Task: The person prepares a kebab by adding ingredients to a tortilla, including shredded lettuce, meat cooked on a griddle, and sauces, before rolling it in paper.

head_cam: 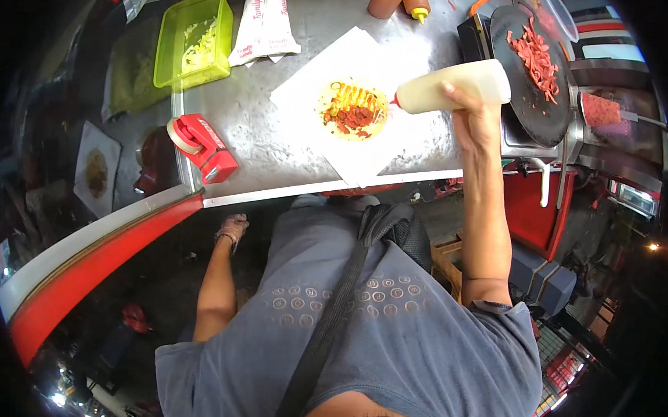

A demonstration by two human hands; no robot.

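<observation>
My right hand (472,117) grips a squeeze bottle (432,90) of pale sauce, held almost level, its red tip just right of a round flatbread (325,106). The flatbread lies on white paper (299,94) and bears shredded filling, dark red meat (355,118) and zigzag lines of orange-yellow sauce (354,96). My left hand (234,227), in a clear plastic glove, hangs low by my left side, off the counter; its fingers look curled, and no object shows in it.
On the steel counter (254,117) are a red tape dispenser (209,149), a green tub (225,39) of chopped vegetables, printed paper wrappers (266,24) and sauce bottles (386,1). A dark round griddle (536,119) with sliced red meat (535,61) stands at right, near meat on a spit (601,110).
</observation>
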